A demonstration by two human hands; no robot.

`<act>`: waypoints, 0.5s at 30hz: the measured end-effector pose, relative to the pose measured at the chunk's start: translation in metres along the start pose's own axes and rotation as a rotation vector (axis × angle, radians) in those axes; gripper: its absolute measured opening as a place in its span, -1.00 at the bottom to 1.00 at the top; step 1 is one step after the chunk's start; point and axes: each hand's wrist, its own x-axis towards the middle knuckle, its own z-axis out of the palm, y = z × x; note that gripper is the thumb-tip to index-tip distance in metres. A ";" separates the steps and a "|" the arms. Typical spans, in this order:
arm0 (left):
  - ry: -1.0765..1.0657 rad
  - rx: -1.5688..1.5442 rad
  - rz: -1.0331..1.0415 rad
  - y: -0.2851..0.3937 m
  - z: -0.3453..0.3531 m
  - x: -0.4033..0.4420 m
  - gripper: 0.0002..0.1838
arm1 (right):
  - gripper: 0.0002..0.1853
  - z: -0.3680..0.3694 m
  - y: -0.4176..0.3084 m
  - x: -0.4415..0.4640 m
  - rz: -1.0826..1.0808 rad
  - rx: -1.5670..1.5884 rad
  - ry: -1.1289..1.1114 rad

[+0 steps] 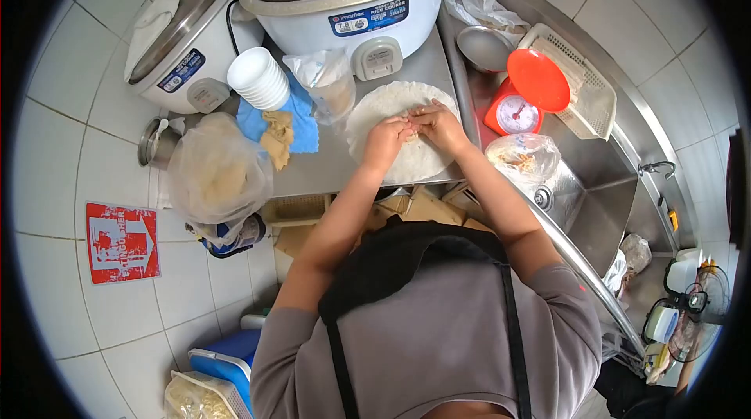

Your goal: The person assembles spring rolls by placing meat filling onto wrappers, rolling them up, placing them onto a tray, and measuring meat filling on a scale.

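Note:
A round, pale, floury sheet or board (407, 161) lies on the metal counter. Over its upper middle, my left hand (389, 137) and my right hand (440, 126) meet, fingertips together. The fingers of both are bent and pressed around a small pale piece, perhaps dough, which shows only in part between them. A clear plastic container (332, 90) with a bag in it stands just left of the round sheet.
Two rice cookers (344, 20) stand behind. Stacked white cups (258, 79), a blue cloth (301, 125) and a plastic bag (219, 176) are on the left. At right are a red scale (516, 112), a white basket (591, 110), a bag of food (522, 159) and the sink (602, 200).

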 end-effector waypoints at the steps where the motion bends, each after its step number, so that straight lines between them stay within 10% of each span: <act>1: -0.015 -0.020 -0.019 0.002 0.000 -0.003 -0.86 | -0.72 0.003 -0.001 -0.005 -0.017 -0.055 0.040; 8: -0.034 -0.546 -0.246 -0.030 -0.003 0.009 -0.50 | -0.55 -0.019 0.021 0.001 -0.031 0.371 0.054; 15: -0.168 0.049 0.025 -0.002 -0.006 0.017 -0.37 | -0.42 -0.014 0.007 0.010 -0.056 -0.128 -0.071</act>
